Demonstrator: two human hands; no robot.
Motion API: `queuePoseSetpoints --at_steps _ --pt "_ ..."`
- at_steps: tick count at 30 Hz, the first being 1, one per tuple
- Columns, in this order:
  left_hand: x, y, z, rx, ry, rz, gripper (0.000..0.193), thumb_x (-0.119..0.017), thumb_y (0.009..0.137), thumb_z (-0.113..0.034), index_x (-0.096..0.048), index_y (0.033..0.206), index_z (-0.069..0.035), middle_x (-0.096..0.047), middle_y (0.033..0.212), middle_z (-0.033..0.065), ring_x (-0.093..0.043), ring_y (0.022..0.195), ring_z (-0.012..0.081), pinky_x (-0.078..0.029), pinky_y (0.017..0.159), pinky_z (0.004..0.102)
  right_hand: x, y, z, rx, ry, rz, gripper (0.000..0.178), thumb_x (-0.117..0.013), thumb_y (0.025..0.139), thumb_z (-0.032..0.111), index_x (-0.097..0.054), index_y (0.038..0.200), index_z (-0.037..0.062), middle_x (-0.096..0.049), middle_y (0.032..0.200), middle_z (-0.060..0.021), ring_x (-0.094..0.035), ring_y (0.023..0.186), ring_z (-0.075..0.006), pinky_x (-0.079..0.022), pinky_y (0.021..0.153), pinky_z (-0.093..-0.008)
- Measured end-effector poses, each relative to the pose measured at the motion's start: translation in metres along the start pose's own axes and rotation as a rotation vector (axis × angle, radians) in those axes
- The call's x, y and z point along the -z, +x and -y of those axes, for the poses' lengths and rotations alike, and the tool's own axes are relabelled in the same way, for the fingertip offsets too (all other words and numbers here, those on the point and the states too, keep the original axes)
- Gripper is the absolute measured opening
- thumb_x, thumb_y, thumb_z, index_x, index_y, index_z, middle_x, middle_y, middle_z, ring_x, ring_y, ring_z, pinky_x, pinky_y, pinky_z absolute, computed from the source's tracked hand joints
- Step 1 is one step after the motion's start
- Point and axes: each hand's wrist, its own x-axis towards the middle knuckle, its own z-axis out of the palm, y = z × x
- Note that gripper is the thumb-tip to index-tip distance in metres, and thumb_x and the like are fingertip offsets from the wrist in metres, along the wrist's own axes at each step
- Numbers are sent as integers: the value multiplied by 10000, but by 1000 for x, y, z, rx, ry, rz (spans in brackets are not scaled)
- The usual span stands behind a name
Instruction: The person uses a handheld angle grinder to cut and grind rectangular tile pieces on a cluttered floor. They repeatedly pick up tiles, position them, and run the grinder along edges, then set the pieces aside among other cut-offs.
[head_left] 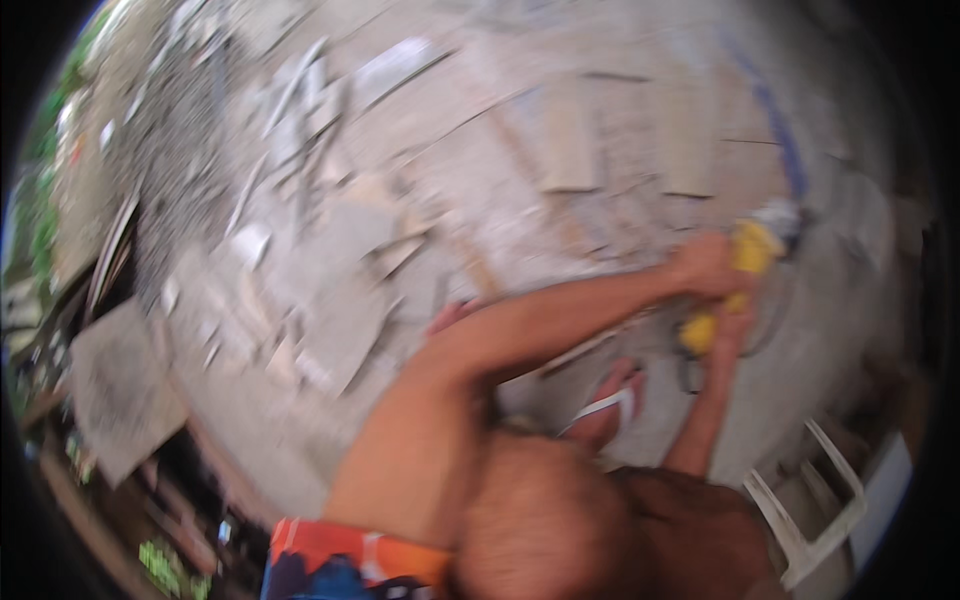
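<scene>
Both my hands are wrapped round a yellow power tool [755, 247], which looks like an angle grinder with a grey head at its far end. My left hand [703, 265] grips it near the head, the arm stretched across from the left. Closer to me, my right hand [735, 318] closes round the body by its yellow rear end. A dark cord loops beside the tool. Motion blur hides the finger details and any disc. The tool is held above the concrete floor, to the right of my sandalled foot [603, 410].
Broken tile pieces [345, 290] litter the floor at left. Two rectangular tiles [568, 150] lie ahead, with a blue strip [785, 135] to their right. Gravel [185, 130] covers the far left. A pale plastic chair [835, 520] stands at lower right, a square slab [125, 395] at left.
</scene>
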Motion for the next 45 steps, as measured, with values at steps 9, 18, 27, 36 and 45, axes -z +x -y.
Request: queuePoseSetpoints --at_steps 9,18,27,36,45 --pt "75 27 64 168 211 -497 648 -781 859 -427 -635 1100 157 -721 1003 297 -719 903 372 -548 808 440 24 53 -10 -353 -113 -410 711 -853 771 261 -487 1335 28 -739 1011 -191 -751 923 -302 -574 794 -417" --pt "34 63 31 266 222 -556 777 -841 790 -410 -525 1205 165 -670 1114 334 -677 1027 398 -509 921 430 52 97 -49 -473 -625 -394 832 -812 814 363 -392 1453 37 -688 1095 -232 -686 998 -442 -546 823 -548" --pt "59 73 81 185 -142 -612 477 -849 812 -235 -648 1068 114 -689 929 145 -632 789 209 -506 697 351 16 86 -55 -411 -628 -455 856 -796 848 305 -335 1504 5 -561 1185 -291 -595 1094 -437 -533 894 -530" --pt "65 23 53 237 -470 -352 220 -753 929 -247 -659 920 -48 -576 743 11 -499 689 124 -395 634 314 51 60 -105 -174 -863 -451 926 -771 866 303 -259 1586 26 -562 1214 -274 -563 1145 -454 -493 954 -550" --pt "82 -35 102 -11 -900 -39 315 -621 1032 -93 -589 1337 -23 -684 1170 29 -598 967 114 -476 860 294 45 41 -78 -227 -653 -352 857 -699 908 203 -235 1592 -23 -550 1257 -325 -541 1167 -479 -459 995 -546"
